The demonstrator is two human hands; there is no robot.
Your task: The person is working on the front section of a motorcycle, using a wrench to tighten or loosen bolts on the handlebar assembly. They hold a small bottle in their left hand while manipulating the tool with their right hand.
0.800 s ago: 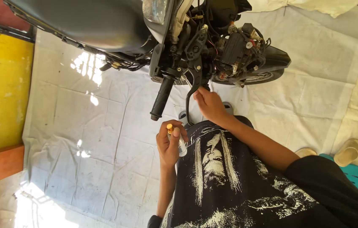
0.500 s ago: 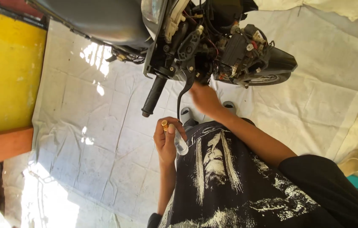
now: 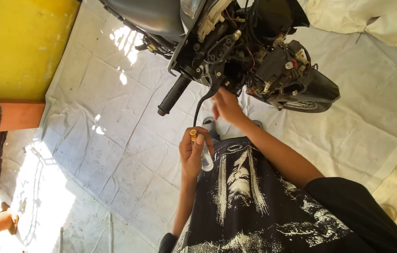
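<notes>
My left hand (image 3: 193, 152) is closed around a small clear bottle (image 3: 204, 157) with a gold cap (image 3: 193, 135), held upright in front of my black printed shirt. My right hand (image 3: 226, 105) reaches forward to the black motorcycle (image 3: 254, 61), its fingers at the base of the thin black lever (image 3: 202, 100) under the handlebar. The fingers are blurred, and whether they pinch anything cannot be told. The rubber handlebar grip (image 3: 172, 96) sticks out just left of that hand.
A creased white ground sheet (image 3: 114, 150) covers the floor under the motorcycle. A yellow wall (image 3: 20, 47) with an orange base (image 3: 20, 115) stands on the left. The front wheel (image 3: 308, 105) lies to the right. My shoes (image 3: 209, 122) show above the shirt.
The view has shifted, so the motorcycle sits further right in the frame. My right hand stays at the lever and my left hand keeps the bottle in front of my chest.
</notes>
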